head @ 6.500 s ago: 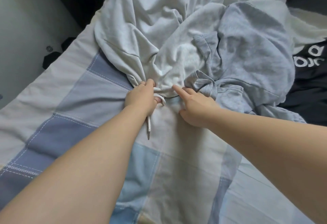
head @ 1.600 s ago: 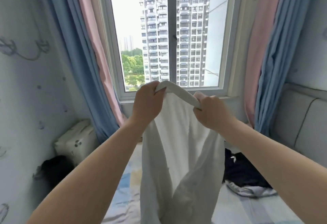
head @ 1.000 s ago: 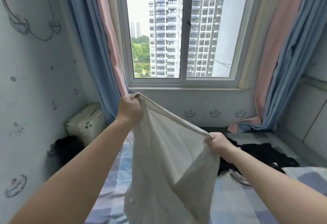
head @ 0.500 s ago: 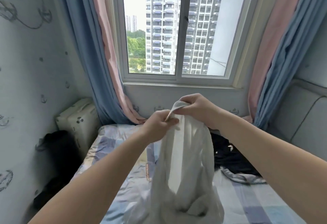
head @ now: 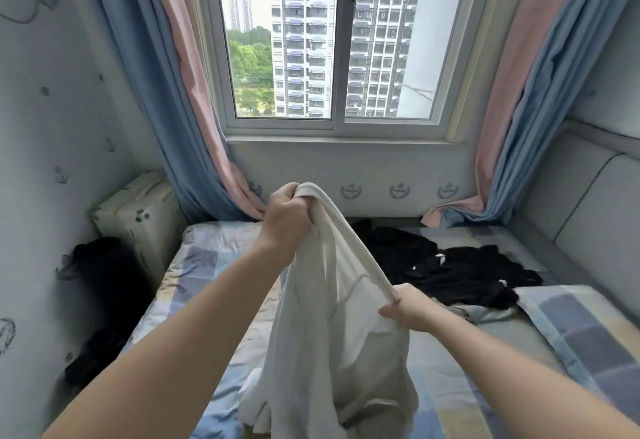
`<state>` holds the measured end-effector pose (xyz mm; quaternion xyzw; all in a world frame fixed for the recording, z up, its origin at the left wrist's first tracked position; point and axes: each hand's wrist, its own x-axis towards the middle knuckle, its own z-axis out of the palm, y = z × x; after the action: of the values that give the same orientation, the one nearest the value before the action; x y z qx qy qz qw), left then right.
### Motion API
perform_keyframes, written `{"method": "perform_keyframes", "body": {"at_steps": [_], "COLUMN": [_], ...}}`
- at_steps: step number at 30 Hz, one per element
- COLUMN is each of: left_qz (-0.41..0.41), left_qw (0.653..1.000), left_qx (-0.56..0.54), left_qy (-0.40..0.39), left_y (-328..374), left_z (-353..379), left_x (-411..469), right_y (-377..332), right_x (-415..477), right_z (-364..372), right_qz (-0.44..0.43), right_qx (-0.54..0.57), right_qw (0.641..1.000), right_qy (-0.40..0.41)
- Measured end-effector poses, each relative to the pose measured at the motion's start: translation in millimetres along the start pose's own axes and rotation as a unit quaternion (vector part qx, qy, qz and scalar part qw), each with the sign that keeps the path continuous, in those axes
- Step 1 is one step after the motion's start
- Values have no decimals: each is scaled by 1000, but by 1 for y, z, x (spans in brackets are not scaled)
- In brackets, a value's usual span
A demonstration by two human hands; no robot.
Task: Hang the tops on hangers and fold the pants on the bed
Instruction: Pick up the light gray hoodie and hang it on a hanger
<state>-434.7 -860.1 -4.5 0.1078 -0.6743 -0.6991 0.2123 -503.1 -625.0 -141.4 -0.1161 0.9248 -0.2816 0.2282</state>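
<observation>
The left hand (head: 285, 222) is clenched round one end of the ribbed band of the white garment (head: 332, 334), held high. The right hand (head: 410, 307) pinches the other end lower down, and the cloth hangs onto the bed (head: 571, 331). Black clothes (head: 467, 275) lie heaped on the bed behind it.

No legible text, labels or numbers; white marks on black clothes (head: 467, 275) too small to read.
</observation>
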Motion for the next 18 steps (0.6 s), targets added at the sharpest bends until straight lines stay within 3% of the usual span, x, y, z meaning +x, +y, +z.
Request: {"method": "perform_keyframes", "body": {"at_steps": [4,7,10,12,16,18], "left_qz": [-42,-87,-119,-93,-120,-110], "left_qw": [995,987,982,977,957,951], "left_qx": [40,95,147,183,157,175], "left_qy": [81,100,7,-55,-214,-231], "left_y": [-18,-36,-50,-56,-68,-75], "left_z": [-17,-24,-21,-13,7,15], "left_x": [9,9,-5,-20,-52,-64], "right_y": [10,-21,-59,-80,-112,-121], "right_x": [-7,-12,-14,-17,-27,-31], "right_z": [1,-19,-37,-45,-48,-47], "right_qz": [37,16,-16,-13,-28,-39], "right_qx": [23,170,271,339,398,421], "right_qw": [999,983,957,933,911,900], "right_qy": [2,59,97,116,107,104]}}
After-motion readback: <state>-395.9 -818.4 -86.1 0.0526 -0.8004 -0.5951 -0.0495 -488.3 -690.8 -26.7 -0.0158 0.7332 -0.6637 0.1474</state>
